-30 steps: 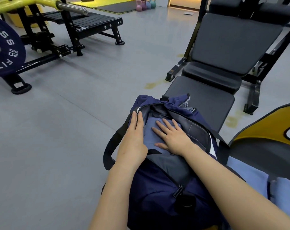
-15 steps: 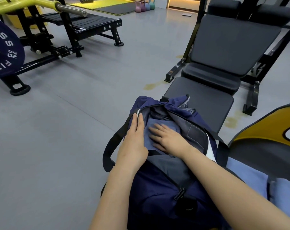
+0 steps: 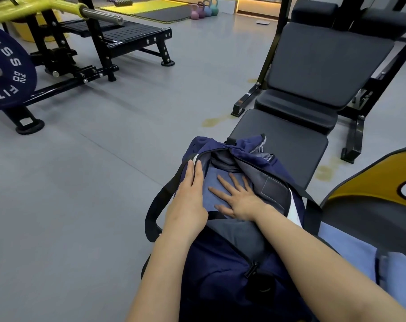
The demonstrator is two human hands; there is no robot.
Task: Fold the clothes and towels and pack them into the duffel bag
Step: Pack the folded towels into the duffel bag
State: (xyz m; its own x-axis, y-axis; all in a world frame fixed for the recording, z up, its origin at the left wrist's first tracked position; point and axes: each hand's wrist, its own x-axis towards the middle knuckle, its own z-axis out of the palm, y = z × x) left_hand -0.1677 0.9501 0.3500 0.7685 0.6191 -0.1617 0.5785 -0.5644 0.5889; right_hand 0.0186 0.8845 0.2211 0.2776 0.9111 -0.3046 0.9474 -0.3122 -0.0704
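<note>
Packing underway: one folded blue cloth (image 3: 212, 189) lies inside the open duffel bag (image 3: 220, 270) on the tabletop (image 3: 290, 147); more blue items (image 3: 350, 249) wait at right, unpacked. Right grip (image 3: 240, 201) flat, fingers spread, pressing the cloth. Left grip (image 3: 188, 198) straight-fingered against the bag's left rim, beside the cloth

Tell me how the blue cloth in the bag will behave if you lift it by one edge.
The blue cloth is probably floppy: it lies flat under the right hand and follows the duffel bag beneath it. It is likely light, being thin. Lifted by one edge, it may unfold and droop, so grip both sides.
</note>
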